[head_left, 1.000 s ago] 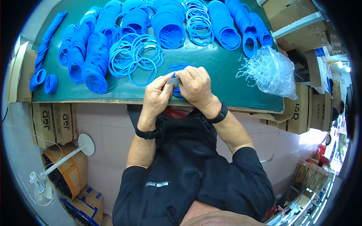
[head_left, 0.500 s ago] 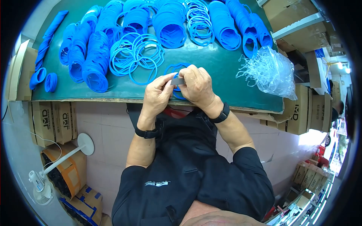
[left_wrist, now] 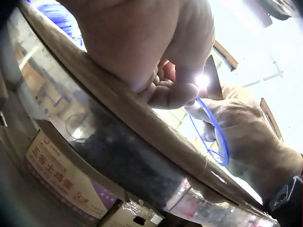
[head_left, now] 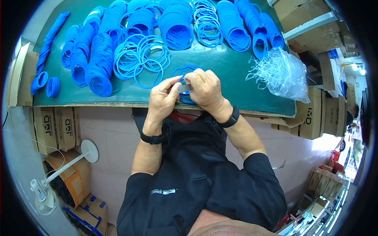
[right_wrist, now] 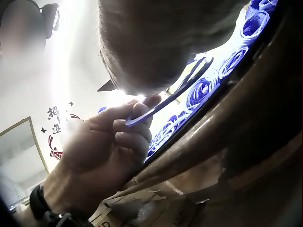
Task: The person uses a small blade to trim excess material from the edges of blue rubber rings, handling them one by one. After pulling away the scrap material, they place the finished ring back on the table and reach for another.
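Observation:
Close together over the table's front edge, both hands work on a thin blue ring (left_wrist: 222,137). The left hand (head_left: 163,99) pinches this ring between thumb and fingers, as the right wrist view shows. A thin, flat grey metal blade (head_left: 183,89) is gripped in the right hand (head_left: 206,91), its flat side spanning the gap to the left thumb. The ring hangs as a loop between the hands in the left wrist view. The right fingertips are largely hidden behind that hand. Just beyond the hands, more blue rings (head_left: 185,68) lie on the green tabletop.
Long stacks of blue rings (head_left: 178,35) line the back of the green table (head_left: 236,78). A loose heap of rings (head_left: 143,59) lies left of the hands. At right sits a clear plastic bag (head_left: 289,80) with pale scraps beside it. Cardboard boxes (head_left: 309,118) stand at the right edge.
The blade first shifted slightly right and showed more of its face, then tilted and now shines brighter, a little lower between the hands. Both hands have stayed nearly in place.

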`<state>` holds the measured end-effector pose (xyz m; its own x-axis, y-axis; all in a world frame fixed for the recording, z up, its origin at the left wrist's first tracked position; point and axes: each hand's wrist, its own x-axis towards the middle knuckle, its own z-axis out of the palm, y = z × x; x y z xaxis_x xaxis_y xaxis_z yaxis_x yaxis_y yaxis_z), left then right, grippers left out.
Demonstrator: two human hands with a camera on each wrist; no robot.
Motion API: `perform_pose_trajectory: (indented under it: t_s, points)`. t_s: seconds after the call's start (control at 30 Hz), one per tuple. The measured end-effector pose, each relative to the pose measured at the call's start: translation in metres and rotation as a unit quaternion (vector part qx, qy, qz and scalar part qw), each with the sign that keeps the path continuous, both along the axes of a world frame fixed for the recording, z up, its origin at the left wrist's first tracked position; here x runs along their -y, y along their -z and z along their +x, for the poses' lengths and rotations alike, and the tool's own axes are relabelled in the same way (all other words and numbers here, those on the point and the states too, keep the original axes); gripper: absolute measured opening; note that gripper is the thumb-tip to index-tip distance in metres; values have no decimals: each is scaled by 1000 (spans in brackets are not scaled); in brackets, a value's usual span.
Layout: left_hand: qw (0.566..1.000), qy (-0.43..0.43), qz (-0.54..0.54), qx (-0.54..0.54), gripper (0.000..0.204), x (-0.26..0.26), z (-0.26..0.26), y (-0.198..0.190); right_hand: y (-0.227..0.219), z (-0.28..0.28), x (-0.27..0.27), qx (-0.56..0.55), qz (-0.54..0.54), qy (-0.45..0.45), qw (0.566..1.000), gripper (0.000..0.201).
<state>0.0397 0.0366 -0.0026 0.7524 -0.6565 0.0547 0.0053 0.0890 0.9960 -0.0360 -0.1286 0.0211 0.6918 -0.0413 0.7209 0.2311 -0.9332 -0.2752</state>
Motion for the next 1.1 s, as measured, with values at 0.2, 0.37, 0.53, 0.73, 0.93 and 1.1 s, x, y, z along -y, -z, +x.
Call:
perform_pose_trajectory:
  t_s: [0.2,0.37,0.53,0.73,0.93,1.1]
  points:
    - [997,18,-3,-73,26,-2,3,-7,1,-5,1,-18,1,-3,1000,16]
    - [988,47,-2,-147,23,2,12,-16,3,-7,0,-19,-11,-21,1000,12]
    - [988,56,59,-129,21,4,15,-21,3,-10,3,-11,-12,-28,999,10]
    - [995,-70,68,-32,21,4,22,-19,-3,-34,11,-64,-5,-45,997,16]
    - [979,-203,22,-11,19,-8,47,-8,-7,-81,39,-118,63,-79,988,29]
    - [981,-180,-6,-65,19,-4,43,-7,-19,-127,66,-125,143,-31,981,34]
